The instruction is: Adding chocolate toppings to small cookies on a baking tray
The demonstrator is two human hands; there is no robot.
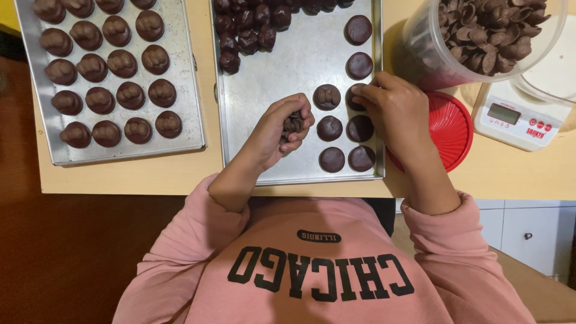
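**Chips in one hand, the other on a dough disc**

Head view: the left hand (282, 129) is cupped shut around a few chocolate chips (293, 124) above the middle tray (282, 66). Just beside it, the right hand (393, 108) pinches its fingertips (360, 93) on a dark disc (355, 96). More discs (332, 159) lie between and below the hands. A chip tub (480, 36) stands beyond the right hand, a red lid (450, 129) under its wrist.

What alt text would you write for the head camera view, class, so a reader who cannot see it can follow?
A person's left hand holds a few chocolate pieces while the right hand presses on a flat chocolate disc on a metal baking tray. A second tray of topped discs lies to the left; a clear tub of chocolate pieces, a red lid and a kitchen scale sit to the right.
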